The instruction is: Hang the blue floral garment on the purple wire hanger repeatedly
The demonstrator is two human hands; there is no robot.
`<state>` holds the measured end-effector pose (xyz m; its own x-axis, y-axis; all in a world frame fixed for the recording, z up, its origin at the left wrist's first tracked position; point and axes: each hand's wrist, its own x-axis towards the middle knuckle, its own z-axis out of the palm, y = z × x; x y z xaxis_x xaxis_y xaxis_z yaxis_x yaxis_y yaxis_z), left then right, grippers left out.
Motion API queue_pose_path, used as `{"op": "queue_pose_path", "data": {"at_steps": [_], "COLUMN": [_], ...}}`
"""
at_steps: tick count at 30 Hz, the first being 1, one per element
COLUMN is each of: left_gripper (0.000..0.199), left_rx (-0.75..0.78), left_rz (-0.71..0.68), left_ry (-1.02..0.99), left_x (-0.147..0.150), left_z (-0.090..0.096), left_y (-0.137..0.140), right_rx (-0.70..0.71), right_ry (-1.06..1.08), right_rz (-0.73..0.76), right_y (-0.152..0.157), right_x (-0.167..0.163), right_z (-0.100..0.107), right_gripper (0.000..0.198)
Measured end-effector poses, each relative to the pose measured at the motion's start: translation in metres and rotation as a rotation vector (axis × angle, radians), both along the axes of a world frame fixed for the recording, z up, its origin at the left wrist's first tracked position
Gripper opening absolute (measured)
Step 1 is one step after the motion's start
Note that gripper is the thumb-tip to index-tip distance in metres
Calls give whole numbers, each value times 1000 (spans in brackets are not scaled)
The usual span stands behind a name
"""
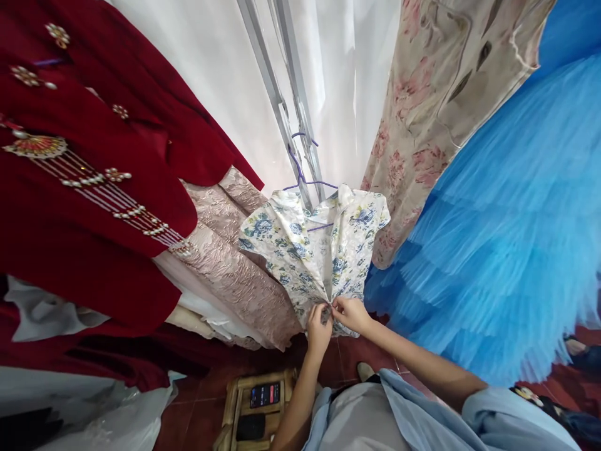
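Observation:
In front of me a short-sleeved white shirt with blue flowers hangs on a purple wire hanger. Its collar and upper front lie apart, and the two front edges meet lower down. At that meeting point my left hand pinches the cloth with bent fingers. Close beside it, my right hand pinches the other edge between thumb and fingertips. Whether a button sits between the fingertips is too small to make out.
Left hang a dark red garment with beaded ornaments and a pink textured one. Right are a floral dress and a blue tulle gown. A metal stand rises behind the shirt. Below, a wooden stool bears a phone.

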<state>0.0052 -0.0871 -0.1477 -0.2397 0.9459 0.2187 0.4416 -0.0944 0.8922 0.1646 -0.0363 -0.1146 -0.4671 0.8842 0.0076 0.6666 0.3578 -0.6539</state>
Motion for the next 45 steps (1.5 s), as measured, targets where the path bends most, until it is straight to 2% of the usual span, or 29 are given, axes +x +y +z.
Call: {"op": "queue_pose_path", "data": {"at_steps": [3,5,7,9,11,15,17,19,21,23,25,26,27,29,30,32,33,35,40,42,45], "left_gripper": [8,9,18,23,25,27,25,24,19,17,18,20,22,28,30,26,23,20,18,18,16], "left_rx": [-40,-41,-48,-58,-66,-78,-95,-126,-100,53,315,458,591,744,763,721,690,656,728,752,762], "left_rz": [49,71,69,68,52,-43,-128,-215,-235,-143,32,123,151,57,-12,-166,-212,-236,-173,-133,-46], "left_ry": [-81,-77,-18,18,9,-28,-13,8,22,69,150,197,237,327,385,534,598,673,621,571,433], "left_x": [32,46,54,58,61,69,74,76,70,55,35,26,17,2,-2,-8,-9,-8,-5,-6,-15], "left_z": [5,9,14,19,23,27,26,27,38,67,117,149,182,245,272,310,322,332,333,337,345], "left_y": [8,5,-4,-16,-26,-33,-28,-19,-4,17,41,54,68,98,112,136,145,156,159,159,163], "right_rx": [102,178,252,349,478,736,837,912,968,1009,1030,1036,1044,1063,1076,1108,1127,1168,1221,1182,1040], "right_ry": [-89,-153,-217,-263,-275,-212,-156,-94,-39,-4,17,30,46,85,101,121,122,106,1,-61,-148], "right_rz": [198,292,351,386,368,165,94,45,20,16,21,26,31,44,49,55,57,56,89,142,284], "right_y": [6,19,38,62,87,132,146,153,154,151,148,147,146,147,148,151,153,157,162,158,141], "right_x": [17,27,33,34,30,20,16,14,13,13,15,15,15,15,15,13,12,10,4,3,2], "right_z": [24,49,81,122,170,259,288,302,303,296,285,280,275,267,264,260,259,257,247,231,186], "right_gripper": [15,14,9,10,16,36,39,38,35,32,29,29,29,29,29,28,28,28,27,29,31]}}
